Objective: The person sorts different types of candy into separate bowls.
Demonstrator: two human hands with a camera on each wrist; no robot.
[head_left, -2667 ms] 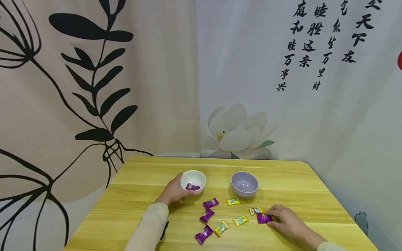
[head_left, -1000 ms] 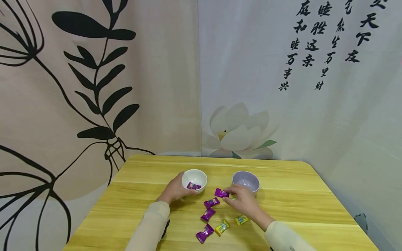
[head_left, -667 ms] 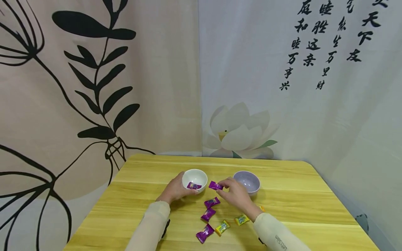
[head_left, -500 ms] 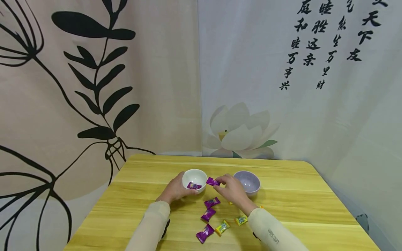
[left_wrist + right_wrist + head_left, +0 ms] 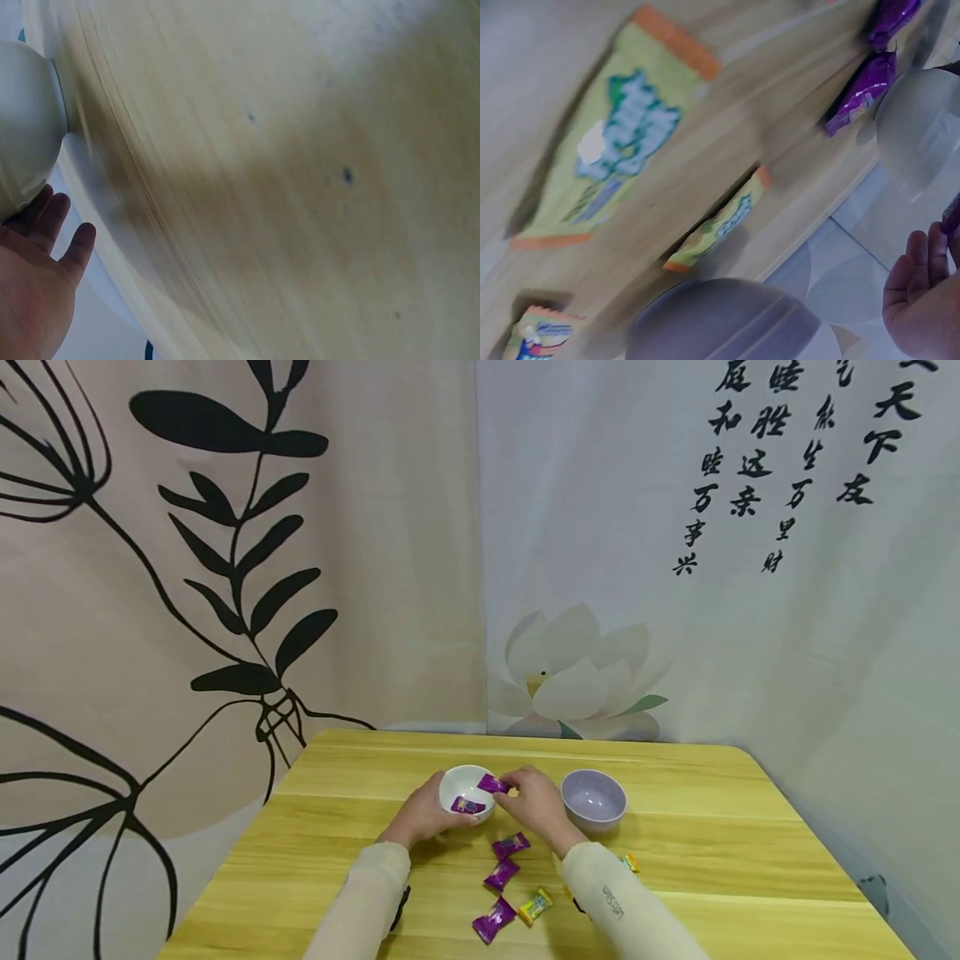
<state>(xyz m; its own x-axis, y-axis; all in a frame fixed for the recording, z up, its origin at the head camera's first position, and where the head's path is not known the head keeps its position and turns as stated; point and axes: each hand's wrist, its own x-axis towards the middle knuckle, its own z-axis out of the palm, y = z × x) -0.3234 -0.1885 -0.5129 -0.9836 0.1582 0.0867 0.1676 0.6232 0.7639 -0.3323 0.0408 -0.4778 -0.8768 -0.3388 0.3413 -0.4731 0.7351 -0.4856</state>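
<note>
My left hand point(image 5: 423, 814) grips the side of a white bowl point(image 5: 448, 787), its thumb along the near side. One purple-wrapped candy point(image 5: 467, 806) lies in that bowl. Over the bowl's right rim, my right hand point(image 5: 536, 802) pinches another purple candy point(image 5: 492, 783) between thumb and fingers. In the left wrist view, the fingertips touch the outside of the bowl point(image 5: 28, 120). At the edge of the right wrist view only a bit of the pinched candy shows beside the right hand point(image 5: 930, 300).
A lilac bowl point(image 5: 594, 802) stands right of my right hand. Three purple candies, the nearest point(image 5: 494, 920) among them, and a yellow candy point(image 5: 536, 907) lie on the wooden table point(image 5: 262, 877). The right sleeve partly covers another yellow candy point(image 5: 630, 862). Printed curtains hang behind.
My right hand took a purple candy from the table's right side and carried it left, past the lilac bowl, to above the white bowl's rim. My left hand stays on the white bowl.
</note>
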